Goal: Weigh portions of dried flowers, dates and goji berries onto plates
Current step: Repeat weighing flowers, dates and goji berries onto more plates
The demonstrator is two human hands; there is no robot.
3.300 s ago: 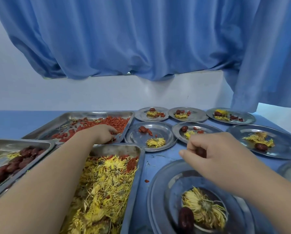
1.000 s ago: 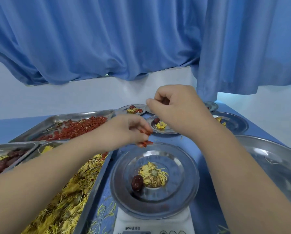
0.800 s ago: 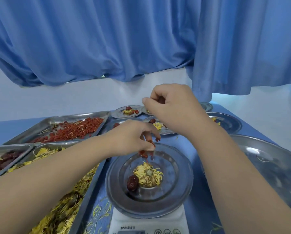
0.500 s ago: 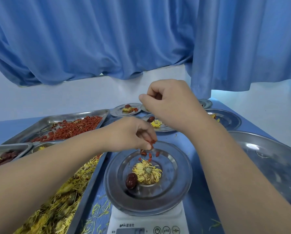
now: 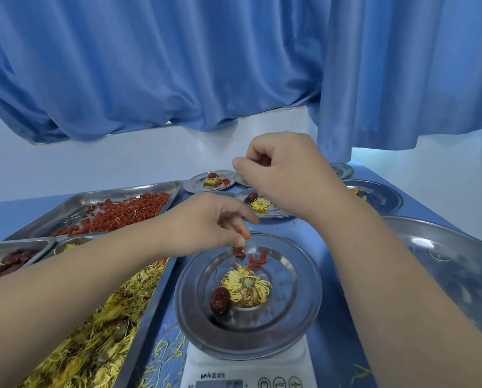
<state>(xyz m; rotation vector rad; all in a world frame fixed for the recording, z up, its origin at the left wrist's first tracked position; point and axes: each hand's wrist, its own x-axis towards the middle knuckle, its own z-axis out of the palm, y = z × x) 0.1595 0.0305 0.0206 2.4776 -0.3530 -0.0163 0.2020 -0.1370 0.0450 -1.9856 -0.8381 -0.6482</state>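
Note:
A steel plate [image 5: 298,312] sits on a white digital scale [image 5: 245,371]. On it lie a yellow dried flower [image 5: 247,287], a dark red date [image 5: 219,301] and several goji berries [image 5: 255,260]. My left hand [image 5: 214,228] hovers over the plate's far edge and pinches goji berries in its fingertips. My right hand [image 5: 284,175] is raised beyond the plate with its fingers curled round a small dark reddish thing that looks like a date.
Left of the scale are a tray of goji berries [image 5: 116,217], a tray of dried flowers [image 5: 94,331] and a tray of dates [image 5: 10,259]. Filled plates [image 5: 214,180] stand at the back. A large steel plate [image 5: 444,261] lies on the right.
My left hand came from the goji tray to above the weighing plate and has let berries fall; several now lie beside the flower. My right hand stays raised and curled.

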